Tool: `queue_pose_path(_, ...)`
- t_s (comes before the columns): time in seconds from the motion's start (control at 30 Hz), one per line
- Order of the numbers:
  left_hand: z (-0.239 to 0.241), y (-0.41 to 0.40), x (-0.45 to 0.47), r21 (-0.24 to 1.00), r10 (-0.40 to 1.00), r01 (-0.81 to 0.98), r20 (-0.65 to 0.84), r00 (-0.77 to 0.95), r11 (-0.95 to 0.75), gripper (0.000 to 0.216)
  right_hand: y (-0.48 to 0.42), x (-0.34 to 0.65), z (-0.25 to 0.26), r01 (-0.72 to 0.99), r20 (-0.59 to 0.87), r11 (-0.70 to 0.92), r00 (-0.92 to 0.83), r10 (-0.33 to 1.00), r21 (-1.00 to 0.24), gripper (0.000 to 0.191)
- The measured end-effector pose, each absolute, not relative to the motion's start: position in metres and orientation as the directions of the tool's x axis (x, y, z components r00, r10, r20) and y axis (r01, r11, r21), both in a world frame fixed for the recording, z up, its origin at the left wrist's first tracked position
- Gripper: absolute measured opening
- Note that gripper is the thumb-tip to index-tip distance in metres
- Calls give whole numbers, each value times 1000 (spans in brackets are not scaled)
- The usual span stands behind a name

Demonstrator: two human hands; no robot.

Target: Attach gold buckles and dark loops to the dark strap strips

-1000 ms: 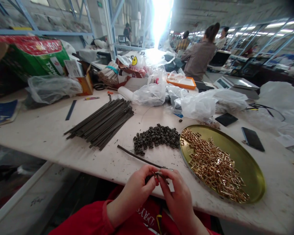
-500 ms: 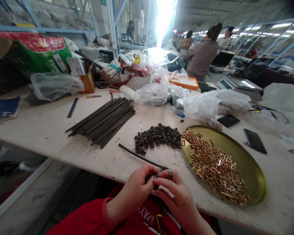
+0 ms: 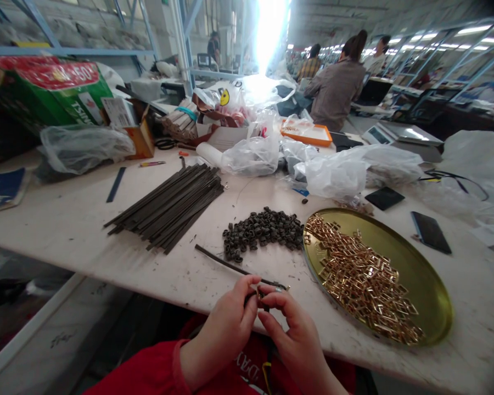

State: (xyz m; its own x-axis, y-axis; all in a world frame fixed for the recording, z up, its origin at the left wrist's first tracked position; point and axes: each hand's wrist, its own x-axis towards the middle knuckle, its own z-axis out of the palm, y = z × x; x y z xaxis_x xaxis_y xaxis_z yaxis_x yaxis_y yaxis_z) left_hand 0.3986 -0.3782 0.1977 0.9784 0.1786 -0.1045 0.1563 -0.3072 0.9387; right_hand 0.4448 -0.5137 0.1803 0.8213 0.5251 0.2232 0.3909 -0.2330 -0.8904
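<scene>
My left hand (image 3: pixel 226 329) and my right hand (image 3: pixel 292 334) meet at the table's near edge, fingertips pinched together on a small dark loop and a thin dark strip (image 3: pixel 226 263) that runs up-left across the table. A glint of metal shows between the fingers. Just beyond lies a pile of small dark loops (image 3: pixel 263 230). To the right stands a round gold tray (image 3: pixel 428 274) holding several gold buckles (image 3: pixel 362 280). A bundle of long dark strips (image 3: pixel 168 206) lies to the left.
Clear plastic bags (image 3: pixel 341 170), an orange tray (image 3: pixel 307 134), a green and red box (image 3: pixel 45 93) and clutter fill the far side. Two black phones (image 3: pixel 430 231) lie right of the tray. Other people (image 3: pixel 333 90) sit at benches behind.
My fingers have shifted slightly on the small piece; my right fingertips now sit closer over it. The hands stay at the same spot at the table edge.
</scene>
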Motion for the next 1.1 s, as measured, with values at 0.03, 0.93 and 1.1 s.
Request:
queue_pose_path(0.03,197,-379,399,942,173,150,-100,980,-300,28,-513,445,180,378,214,-231,826,521,-896,10)
queue_pose_path(0.93,200,-365,404,967,46,181,-176,983,-181,22,-523,462,187,406,162,-145,631,759,-902,28)
queue_pose_path(1.1,202,-364,407,965,-18,234,-238,971,-118,21,-527,464,191,523,189,-172,565,803,-834,27)
